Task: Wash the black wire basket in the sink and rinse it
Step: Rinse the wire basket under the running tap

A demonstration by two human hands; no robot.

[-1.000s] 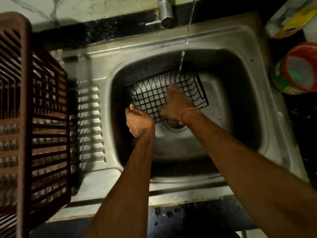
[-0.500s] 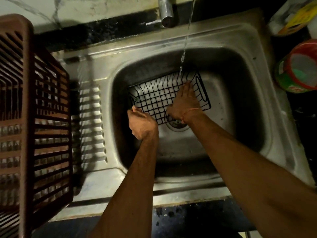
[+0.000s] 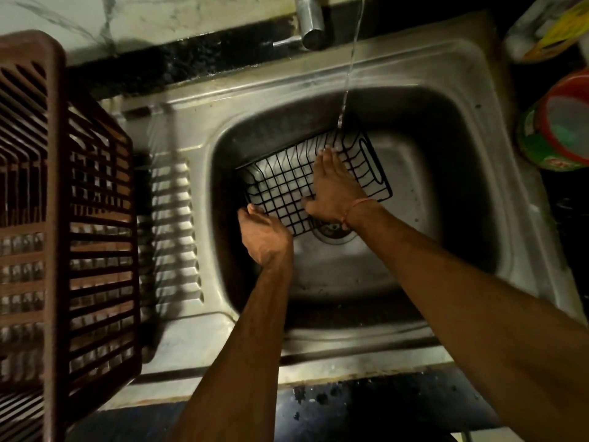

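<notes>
The black wire basket (image 3: 283, 186) lies tilted in the steel sink (image 3: 446, 173), under a thin stream of water (image 3: 347, 78) from the tap (image 3: 309, 20). My left hand (image 3: 264, 234) grips the basket's near left corner with curled fingers. My right hand (image 3: 334, 186) lies flat on the wire grid, fingers straight and pointing toward the far rim where the water lands. A red thread circles my right wrist. The drain (image 3: 334, 231) shows just under the basket's near edge.
A brown plastic crate (image 3: 63, 218) stands on the ribbed drainboard (image 3: 172, 224) at left. At right sit a green and red round container (image 3: 561, 129) and a yellow-white packet (image 3: 548, 30). A dark counter edge runs along the front.
My right hand has slid up across the basket toward the far rim, fingers straightening. The left hand keeps its grip on the same corner.
</notes>
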